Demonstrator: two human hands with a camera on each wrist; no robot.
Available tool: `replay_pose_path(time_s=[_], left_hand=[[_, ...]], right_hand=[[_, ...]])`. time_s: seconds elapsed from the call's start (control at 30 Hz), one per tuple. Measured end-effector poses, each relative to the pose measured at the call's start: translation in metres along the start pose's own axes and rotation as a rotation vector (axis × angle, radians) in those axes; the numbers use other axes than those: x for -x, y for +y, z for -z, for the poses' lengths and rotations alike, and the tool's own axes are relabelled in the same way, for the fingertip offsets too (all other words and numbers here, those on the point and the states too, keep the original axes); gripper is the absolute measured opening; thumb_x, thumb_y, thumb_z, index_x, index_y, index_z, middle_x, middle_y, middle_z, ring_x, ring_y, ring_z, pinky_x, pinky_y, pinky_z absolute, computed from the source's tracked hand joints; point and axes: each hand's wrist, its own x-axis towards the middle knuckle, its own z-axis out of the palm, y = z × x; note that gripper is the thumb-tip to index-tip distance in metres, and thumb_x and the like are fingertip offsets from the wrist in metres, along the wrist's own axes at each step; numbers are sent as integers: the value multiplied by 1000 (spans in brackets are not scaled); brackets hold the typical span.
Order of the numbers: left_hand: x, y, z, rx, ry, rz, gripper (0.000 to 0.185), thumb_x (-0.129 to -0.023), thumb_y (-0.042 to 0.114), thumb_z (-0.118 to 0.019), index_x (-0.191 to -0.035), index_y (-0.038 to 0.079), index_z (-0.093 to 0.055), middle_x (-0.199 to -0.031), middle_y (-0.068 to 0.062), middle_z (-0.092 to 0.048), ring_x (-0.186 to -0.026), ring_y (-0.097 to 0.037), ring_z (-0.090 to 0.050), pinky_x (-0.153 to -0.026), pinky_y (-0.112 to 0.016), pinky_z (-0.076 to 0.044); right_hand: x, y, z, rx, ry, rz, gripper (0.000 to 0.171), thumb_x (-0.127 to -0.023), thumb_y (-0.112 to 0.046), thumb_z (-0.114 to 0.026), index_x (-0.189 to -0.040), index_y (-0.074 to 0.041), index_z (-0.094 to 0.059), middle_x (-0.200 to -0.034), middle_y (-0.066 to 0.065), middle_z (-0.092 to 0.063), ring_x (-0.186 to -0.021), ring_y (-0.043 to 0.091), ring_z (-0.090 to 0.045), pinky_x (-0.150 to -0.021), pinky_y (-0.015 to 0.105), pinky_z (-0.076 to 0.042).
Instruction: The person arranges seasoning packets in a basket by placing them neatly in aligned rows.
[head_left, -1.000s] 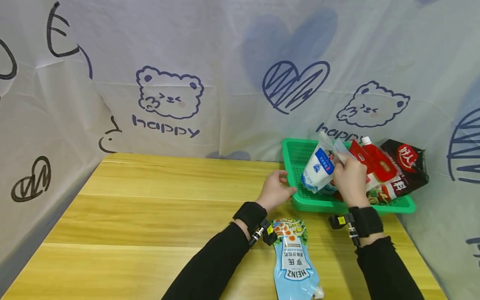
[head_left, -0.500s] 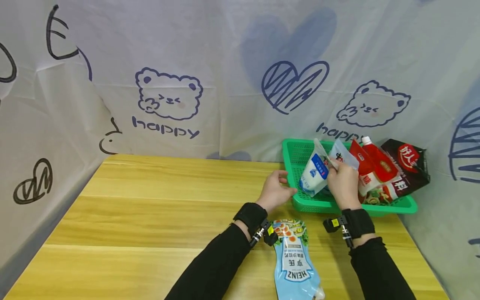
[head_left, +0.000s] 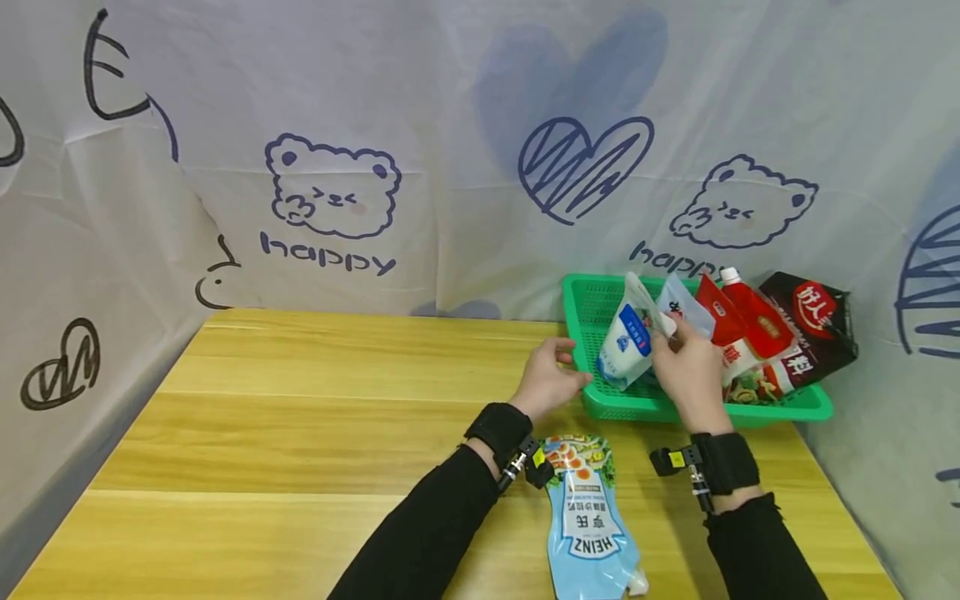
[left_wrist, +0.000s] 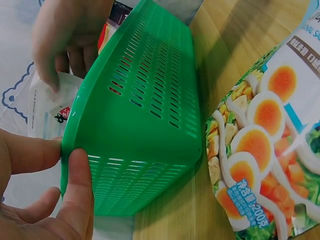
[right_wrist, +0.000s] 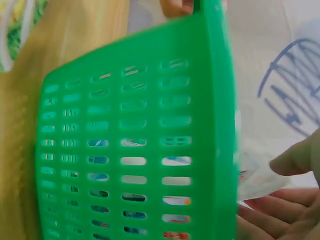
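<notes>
My left hand (head_left: 551, 379) grips the left rim of the green basket (left_wrist: 135, 100), thumb and fingers on either side of it in the left wrist view. Inside the basket's left part, a white bag with a blue label (head_left: 626, 346) leans upright. My right hand (head_left: 690, 367) pinches that bag's upper edge between thumb and fingers. In the right wrist view, the pale top of the white bag (right_wrist: 257, 177) shows by the thumb, while the basket wall hides the rest. A pale bluish bag (head_left: 686, 304) stands behind the right hand, partly hidden.
To the right in the basket lie a red spouted pouch (head_left: 757, 321) and a black-and-red packet (head_left: 813, 329). A light-blue Heinz pouch (head_left: 592, 533) lies flat on the wooden table (head_left: 300, 442) before the basket. A printed cloth (head_left: 450, 125) hangs behind.
My right hand has shifted left with the white bag, whose top now stands farther from the pale bluish bag. The left hand stays on the basket rim.
</notes>
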Motion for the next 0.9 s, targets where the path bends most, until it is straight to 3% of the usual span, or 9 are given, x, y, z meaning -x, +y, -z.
replay_pose_path(time_s=[0.1,0.17,0.27,0.33,0.4,0.53,0.6,0.73,0.9], left_hand=[[0,0,1,42,-6,10,61,-90,-3,-77,-146,3,-53,-121,-12,-57,-92,-22,-67,-76,-30,-61],[0,-1,1,62,-9,11,61,-91,-4,-76,-146,3,-52,-122,-13,-56,-93,-23,-67,-77,-31,-62],[0,-1,2,78,-12,8,60,-91,-5,-75,-146,2,-52,-124,-14,-55,-92,-23,-67,-78,-34,-62],[0,-1,2,91,-13,7,60,-91,-5,-75,-146,1,-51,-125,-15,-55,-90,-22,-67,-81,-38,-63],[0,-2,2,95,-13,8,60,-91,-6,-75,-145,1,-52,-126,-15,-55,-87,-21,-66,-80,-37,-63],[0,-4,1,95,-8,7,58,-91,-5,-75,-143,1,-52,-128,-17,-55,-83,-20,-66,-76,-34,-63],[0,-5,0,93,-7,5,56,-91,-4,-75,-142,0,-52,-128,-17,-55,-84,-20,-66,-75,-34,-63],[2,-6,1,59,-7,-9,50,-93,2,-76,-138,1,-55,-126,-16,-57,-88,-21,-67,-74,-34,-62],[6,-8,4,-57,15,-40,43,-94,17,-80,-130,3,-61,-127,-13,-61,-99,-23,-67,-76,-32,-59]], right_hand=[[12,-5,6,-88,65,24,48,-105,-18,-60,-149,-3,-52,-140,25,-62,-117,43,-66,-89,53,-60],[21,-8,8,-134,152,109,47,-103,-13,-63,-148,-1,-52,-146,22,-57,-123,42,-61,-102,47,-54],[33,-10,9,-141,269,288,42,-97,-2,-68,-139,1,-59,-141,20,-59,-121,39,-58,-99,29,-48],[40,-9,8,-128,276,397,35,-95,1,-69,-130,3,-65,-135,21,-63,-115,38,-59,-93,21,-43],[47,-5,5,-103,238,467,27,-93,2,-71,-121,3,-69,-126,20,-67,-116,37,-61,-98,21,-44],[57,10,-4,0,53,497,17,-96,-4,-71,-112,1,-73,-118,19,-70,-112,38,-63,-96,43,-51],[61,17,-8,62,-39,482,17,-98,-9,-71,-113,-1,-74,-117,17,-71,-112,39,-63,-96,57,-50],[66,25,-12,180,-160,477,22,-103,-19,-67,-114,-4,-76,-112,15,-75,-107,39,-67,-98,59,-46],[67,30,-15,270,-194,467,31,-105,-33,-62,-112,-6,-76,-105,11,-75,-99,35,-66,-91,53,-42]])
